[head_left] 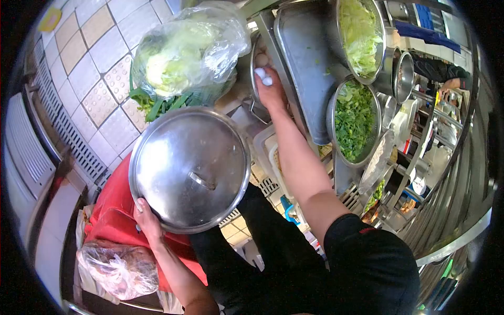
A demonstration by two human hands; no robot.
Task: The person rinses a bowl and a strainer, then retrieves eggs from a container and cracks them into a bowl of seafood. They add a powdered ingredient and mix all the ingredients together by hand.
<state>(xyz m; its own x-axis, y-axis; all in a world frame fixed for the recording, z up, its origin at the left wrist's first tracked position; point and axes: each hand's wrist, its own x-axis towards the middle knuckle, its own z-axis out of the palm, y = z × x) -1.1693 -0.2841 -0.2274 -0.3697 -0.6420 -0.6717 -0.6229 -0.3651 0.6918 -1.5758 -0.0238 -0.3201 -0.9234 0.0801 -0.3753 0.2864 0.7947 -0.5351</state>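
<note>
My left hand (148, 220) grips the rim of a large round metal lid (178, 152), which has a small handle at its middle. Farther up, my right hand (271, 89) reaches into a metal pot (254, 65) beside the steel counter. White eggs (263, 76) lie in its fingers, and brown eggs (261, 59) show in the pot just beyond. A clear plastic bag of pale green vegetables (178, 65) stands left of the pot, with leafy greens (157, 103) under it.
Metal bowls of shredded lettuce (360, 34) and chopped greens (354, 121) stand by a metal tray (307, 63) at right. A red cover (113, 210) and a plastic bag (121, 268) lie at lower left. Another person's arm (454, 84) shows at far right.
</note>
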